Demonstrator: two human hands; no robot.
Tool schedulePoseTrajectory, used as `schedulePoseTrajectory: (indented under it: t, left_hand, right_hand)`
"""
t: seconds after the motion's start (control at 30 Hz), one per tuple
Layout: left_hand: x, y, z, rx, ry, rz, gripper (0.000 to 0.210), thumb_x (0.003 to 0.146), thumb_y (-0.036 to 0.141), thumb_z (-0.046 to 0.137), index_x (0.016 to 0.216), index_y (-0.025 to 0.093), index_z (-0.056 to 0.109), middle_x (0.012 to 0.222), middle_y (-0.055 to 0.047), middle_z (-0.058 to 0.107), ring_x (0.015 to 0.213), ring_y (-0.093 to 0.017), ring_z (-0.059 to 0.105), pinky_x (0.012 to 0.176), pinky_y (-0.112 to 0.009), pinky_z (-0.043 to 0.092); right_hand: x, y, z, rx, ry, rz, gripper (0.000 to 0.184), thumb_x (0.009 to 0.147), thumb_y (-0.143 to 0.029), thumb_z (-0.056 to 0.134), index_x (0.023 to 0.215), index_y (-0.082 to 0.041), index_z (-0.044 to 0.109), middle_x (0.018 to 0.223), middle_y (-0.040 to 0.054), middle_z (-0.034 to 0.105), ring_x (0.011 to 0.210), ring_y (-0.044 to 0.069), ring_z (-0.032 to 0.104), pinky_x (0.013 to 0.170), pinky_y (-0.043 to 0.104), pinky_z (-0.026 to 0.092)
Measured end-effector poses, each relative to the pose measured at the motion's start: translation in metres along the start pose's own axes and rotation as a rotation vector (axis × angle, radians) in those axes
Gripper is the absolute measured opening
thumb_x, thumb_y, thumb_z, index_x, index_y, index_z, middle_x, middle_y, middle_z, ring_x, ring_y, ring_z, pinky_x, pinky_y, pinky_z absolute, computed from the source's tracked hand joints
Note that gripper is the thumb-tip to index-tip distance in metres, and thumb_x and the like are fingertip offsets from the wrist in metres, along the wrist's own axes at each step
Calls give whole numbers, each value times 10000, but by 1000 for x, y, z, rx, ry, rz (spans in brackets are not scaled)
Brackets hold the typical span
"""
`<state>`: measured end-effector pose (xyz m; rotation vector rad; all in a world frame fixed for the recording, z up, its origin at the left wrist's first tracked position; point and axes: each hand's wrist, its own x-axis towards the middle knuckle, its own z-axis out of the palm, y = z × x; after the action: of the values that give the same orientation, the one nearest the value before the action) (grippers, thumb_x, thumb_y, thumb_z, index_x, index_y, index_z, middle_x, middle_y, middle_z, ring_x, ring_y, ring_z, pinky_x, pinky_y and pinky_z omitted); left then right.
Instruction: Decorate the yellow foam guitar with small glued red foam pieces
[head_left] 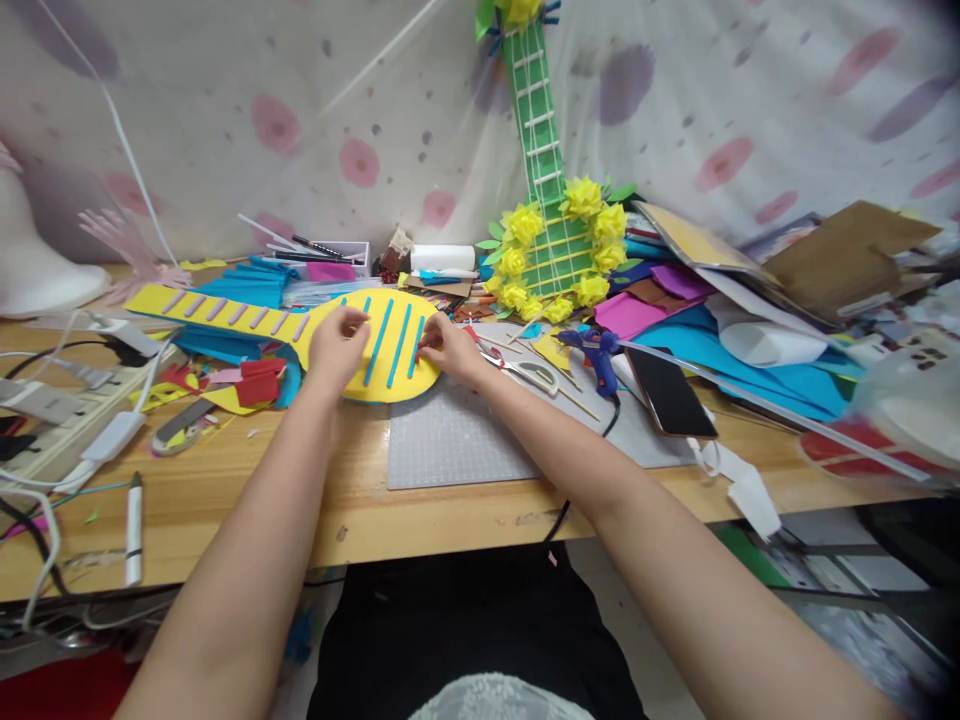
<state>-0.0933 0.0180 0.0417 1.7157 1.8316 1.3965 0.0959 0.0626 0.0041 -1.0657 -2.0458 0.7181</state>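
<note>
1. Yellow toy guitar (pixel 388 345): on the wooden table (pixel 360 510), overlapping the cutting mat (pixel 465 450); long axis left-right, neck (pixel 227 312) leftward.
2. Right hand (pixel 450 350): nearer the rightmost blue strip (pixel 420 335), just left of its narrowed fingertips; angled leftward.
3. Left hand (pixel 335 350): over the guitar, neck side, fingers curled. From here, I cannot confirm either grip.
</note>
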Motion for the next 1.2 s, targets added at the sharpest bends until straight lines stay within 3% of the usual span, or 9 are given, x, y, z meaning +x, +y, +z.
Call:
schedulePoseTrajectory:
  t: [0.1,0.23,0.37,0.53,0.73,1.03,1.2]
  left_hand:
    - [11,17,16,145,-399,131,125,716,285,578,772,191,639,796,-23,643,692,-145,550,675,-257,410]
    - [20,33,27,272,-561,154,136,698,318,609,716,192,658,707,-29,640,649,-158,541,628,-257,368]
    - [25,48,27,328,-562,152,80,657,268,655,659,189,645,602,-7,594,582,-145,500,593,-252,332]
    - [24,56,25,292,-476,111,16,638,181,649,640,195,658,610,-7,611,619,-155,530,612,-253,347]
    - [15,51,22,-57,-451,-157,66,669,178,624,696,170,684,618,-15,620,597,-133,532,600,-247,387]
    - [5,48,16,-505,-522,-383,111,758,152,577,651,125,596,549,14,483,501,-64,425,545,-200,351]
    - [-1,52,18,-514,-505,-391,182,798,181,542,624,125,552,550,17,463,459,-49,377,473,-184,300]
  right_hand:
    - [0,-1,-1,-10,-7,3,281,695,-152,572,900,-220,392,827,-15,640,796,132,617,738,274,457]
    - [1,-9,-4,-37,4,14,280,700,-196,564,917,-218,388,854,1,629,794,153,611,728,288,458]
    - [2,-22,-11,-117,27,53,320,687,-196,557,958,-225,389,851,-2,619,762,174,604,712,311,455]
    - [2,-27,-18,-15,66,16,291,716,-199,541,960,-220,384,818,-12,605,724,148,595,709,288,457]
    - [-13,-8,-43,-10,170,43,201,696,-208,564,851,-206,436,763,-32,563,681,117,554,652,246,436]
    - [-94,21,-123,-498,53,453,120,720,-296,588,771,-191,563,770,20,637,679,134,547,616,240,359]
    - [-131,26,-152,-676,59,619,233,767,-431,536,727,-207,584,740,49,653,714,186,588,574,263,346]
